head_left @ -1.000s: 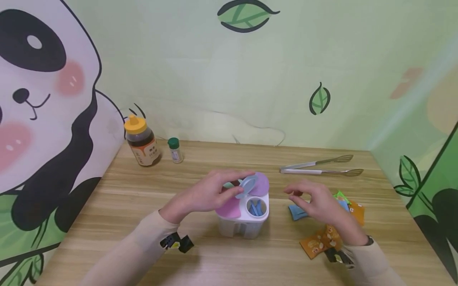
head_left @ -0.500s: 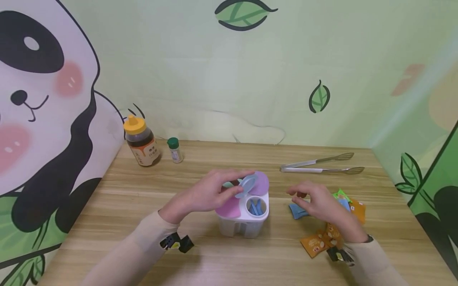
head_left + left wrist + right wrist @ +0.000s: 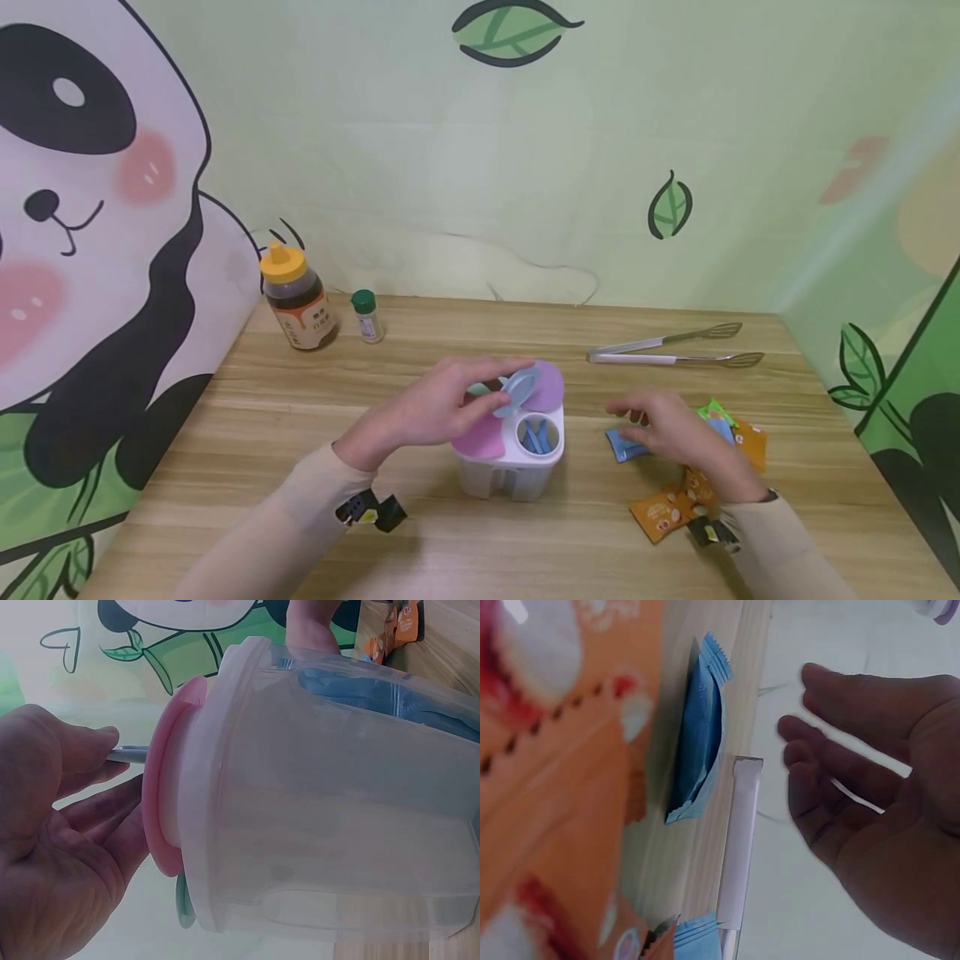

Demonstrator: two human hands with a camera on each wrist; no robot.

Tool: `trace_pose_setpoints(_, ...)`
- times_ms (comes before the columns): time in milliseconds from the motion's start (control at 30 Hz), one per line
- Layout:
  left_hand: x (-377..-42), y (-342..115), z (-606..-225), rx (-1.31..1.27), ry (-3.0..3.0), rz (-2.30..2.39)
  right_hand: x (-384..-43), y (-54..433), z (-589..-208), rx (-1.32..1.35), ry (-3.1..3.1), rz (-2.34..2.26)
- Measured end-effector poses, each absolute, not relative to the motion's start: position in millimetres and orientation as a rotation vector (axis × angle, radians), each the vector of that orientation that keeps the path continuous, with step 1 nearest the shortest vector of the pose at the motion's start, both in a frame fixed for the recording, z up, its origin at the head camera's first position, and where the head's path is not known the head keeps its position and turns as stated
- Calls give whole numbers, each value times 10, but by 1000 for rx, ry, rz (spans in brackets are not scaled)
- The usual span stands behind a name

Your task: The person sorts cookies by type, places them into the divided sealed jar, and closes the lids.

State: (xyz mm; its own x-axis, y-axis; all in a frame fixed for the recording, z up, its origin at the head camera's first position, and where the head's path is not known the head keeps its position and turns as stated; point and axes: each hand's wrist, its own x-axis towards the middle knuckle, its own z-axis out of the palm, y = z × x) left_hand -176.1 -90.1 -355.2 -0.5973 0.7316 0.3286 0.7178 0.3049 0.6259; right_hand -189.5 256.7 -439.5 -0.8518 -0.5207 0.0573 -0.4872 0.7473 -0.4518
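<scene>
A clear storage box (image 3: pixel 480 479) with a white top and coloured flip lids stands mid-table. My left hand (image 3: pixel 431 404) holds its raised light-blue lid (image 3: pixel 520 390) between thumb and fingers; the left wrist view shows the thumb (image 3: pixel 90 746) on the lid's edge. Blue packets (image 3: pixel 537 437) lie inside the uncovered round opening. My right hand (image 3: pixel 667 425) hovers over a blue packet (image 3: pixel 622 447) on the table, fingers loosely bent and holding nothing. In the right wrist view a gap separates the fingertips from the blue packet (image 3: pixel 699 742).
Orange packets (image 3: pixel 660 515) lie near my right wrist, with a green packet (image 3: pixel 716 411) behind. Tongs (image 3: pixel 637 359) lie at the back right. A yellow-capped jar (image 3: pixel 300 304) and a small green-capped bottle (image 3: pixel 367 317) stand at the back left, before the wall.
My right hand has shifted slightly to the right and lower over the blue packet. The left hand and the raised lid stay in place.
</scene>
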Motion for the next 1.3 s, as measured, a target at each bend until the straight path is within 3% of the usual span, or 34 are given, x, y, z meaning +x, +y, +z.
trace_pose_setpoints(1300,-1777,-888,-3564,1389,2522,1190,-1837,2566,-4506,-719,2916,-446)
